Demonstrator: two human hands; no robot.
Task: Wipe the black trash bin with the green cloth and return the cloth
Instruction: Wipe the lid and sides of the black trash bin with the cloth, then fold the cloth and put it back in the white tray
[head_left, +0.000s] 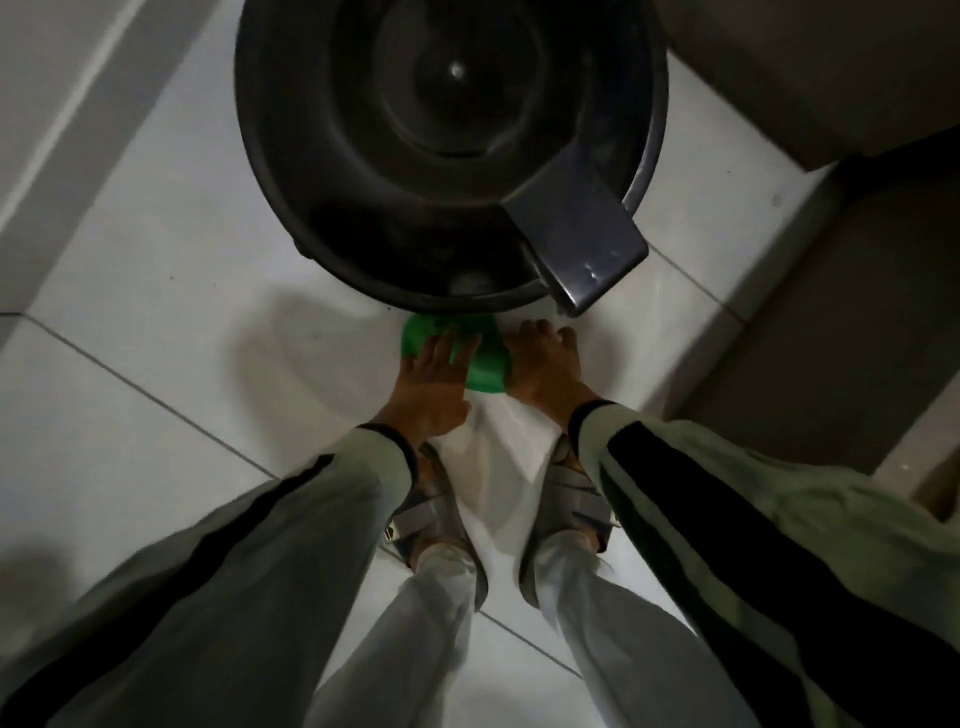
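We see a bright green cloth against a round black plastic trash bin with a glossy dark grey flap. Pale grey-green sleeves carry a broad black stripe. The glossy floor tiles are white, the trousers pale grey.

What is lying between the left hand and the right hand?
In the head view, the green cloth lies between the left hand and right hand, below the black bin.

The big round black trash bin stands open on the floor, empty inside, with a flat flap at its near rim, and the bunched green cloth sits just below that rim.
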